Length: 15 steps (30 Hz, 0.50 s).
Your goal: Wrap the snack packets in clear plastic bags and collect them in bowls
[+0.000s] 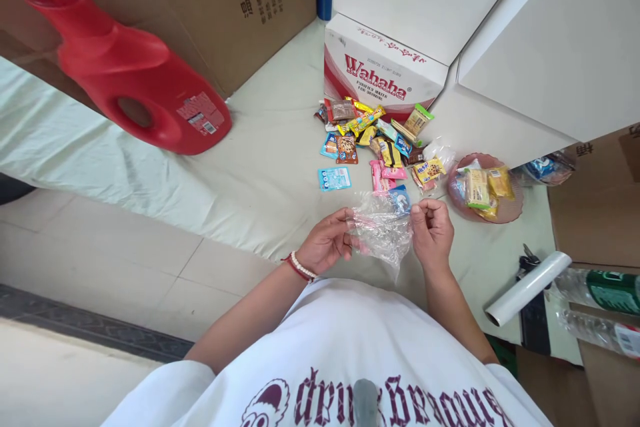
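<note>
I hold a crinkled clear plastic bag between both hands over a pale sheet-covered surface. My left hand, with a bead bracelet at the wrist, pinches the bag's left edge. The bag's right edge is gripped by my right hand, fingers curled shut. Just beyond the bag lies a scattered heap of small wrapped snacks. A single blue packet lies apart on the left of the heap.
A pink dish with wrapped snacks sits to the right. A Wahaha carton stands behind the heap. A big red jug lies at left. A roll of clear bags and bottles lie at right.
</note>
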Available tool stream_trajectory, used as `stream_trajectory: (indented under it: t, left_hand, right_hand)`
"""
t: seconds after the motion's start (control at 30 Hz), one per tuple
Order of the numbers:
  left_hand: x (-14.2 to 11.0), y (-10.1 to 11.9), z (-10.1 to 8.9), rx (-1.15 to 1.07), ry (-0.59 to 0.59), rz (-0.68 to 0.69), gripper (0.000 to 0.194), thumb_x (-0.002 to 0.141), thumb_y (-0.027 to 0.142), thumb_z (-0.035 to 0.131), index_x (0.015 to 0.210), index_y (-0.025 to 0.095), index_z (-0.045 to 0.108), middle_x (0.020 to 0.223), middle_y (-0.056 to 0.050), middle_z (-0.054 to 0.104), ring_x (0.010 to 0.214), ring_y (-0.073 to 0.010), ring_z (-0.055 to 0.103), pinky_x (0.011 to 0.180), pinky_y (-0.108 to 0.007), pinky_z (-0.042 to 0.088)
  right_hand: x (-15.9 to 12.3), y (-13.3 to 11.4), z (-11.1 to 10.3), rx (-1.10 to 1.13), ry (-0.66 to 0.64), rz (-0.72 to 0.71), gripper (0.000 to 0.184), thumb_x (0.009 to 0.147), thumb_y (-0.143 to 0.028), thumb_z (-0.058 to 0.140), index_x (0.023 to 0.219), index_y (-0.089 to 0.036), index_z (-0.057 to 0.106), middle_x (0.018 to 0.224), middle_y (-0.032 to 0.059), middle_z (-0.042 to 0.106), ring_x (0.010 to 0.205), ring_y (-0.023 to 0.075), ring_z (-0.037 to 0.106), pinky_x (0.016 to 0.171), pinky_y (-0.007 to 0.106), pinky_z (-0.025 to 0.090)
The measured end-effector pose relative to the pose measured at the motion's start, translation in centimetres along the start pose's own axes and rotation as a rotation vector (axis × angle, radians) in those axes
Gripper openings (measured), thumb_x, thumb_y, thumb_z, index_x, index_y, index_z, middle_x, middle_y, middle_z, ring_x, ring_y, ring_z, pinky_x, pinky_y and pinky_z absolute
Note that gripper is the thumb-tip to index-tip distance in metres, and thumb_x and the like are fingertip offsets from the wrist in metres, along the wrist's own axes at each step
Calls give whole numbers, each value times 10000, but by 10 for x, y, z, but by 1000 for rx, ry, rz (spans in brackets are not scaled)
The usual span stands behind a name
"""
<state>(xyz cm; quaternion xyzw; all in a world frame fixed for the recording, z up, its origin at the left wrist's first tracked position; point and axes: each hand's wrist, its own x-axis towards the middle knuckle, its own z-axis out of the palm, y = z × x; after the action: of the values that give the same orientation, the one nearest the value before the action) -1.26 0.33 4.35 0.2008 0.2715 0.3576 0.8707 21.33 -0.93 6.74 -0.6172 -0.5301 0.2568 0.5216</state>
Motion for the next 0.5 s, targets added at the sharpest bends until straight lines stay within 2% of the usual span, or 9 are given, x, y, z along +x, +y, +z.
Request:
stream_trajectory:
  t: [0.13, 0.27, 0.33, 0.43, 0.5]
  left_hand:
    - [0, -4, 5, 75, -28, -50, 468, 742, 500, 843, 1012, 145, 699, 932, -107, 755, 614, -142, 703, 392, -168, 424]
    - [-2, -6, 8, 150, -23, -59, 420, 705, 444, 887, 952, 134, 748, 866, -73, 744, 588, -82, 625, 423, -164, 367]
    - [-3, -7, 10, 185, -19, -40, 420, 720, 487, 867, 909, 134, 739, 851, -64, 726, 599, -83, 611, 439, -176, 369]
    - [-2, -8, 13, 242, -14, 35, 487, 687, 504, 883, 982, 164, 697, 979, -53, 709, 608, -80, 612, 457, -190, 402]
    - [0, -10, 15, 289, 10, 90, 552, 615, 430, 936, 1026, 195, 653, 1077, -38, 689, 605, -71, 609, 458, -190, 415]
  right_hand:
    - [0, 2, 0, -50, 21, -21, 219, 951, -449, 627, 970, -234, 593, 732, -31, 569, 615, 133, 482, 592, 271, 392]
    - [1, 4, 1, -58, 32, -23, 213, 948, -443, 631, 965, -232, 599, 740, -27, 585, 626, 136, 498, 603, 269, 404]
    - [2, 5, 1, -59, 27, -12, 215, 949, -445, 629, 965, -233, 600, 744, -25, 591, 640, 141, 513, 616, 270, 415]
    - [3, 6, 1, -62, 23, 0, 201, 953, -432, 626, 968, -233, 602, 743, -27, 590, 652, 142, 520, 629, 268, 422]
    - [4, 7, 2, -61, 25, 1, 193, 954, -423, 628, 965, -232, 605, 737, -31, 585, 650, 139, 514, 625, 264, 418]
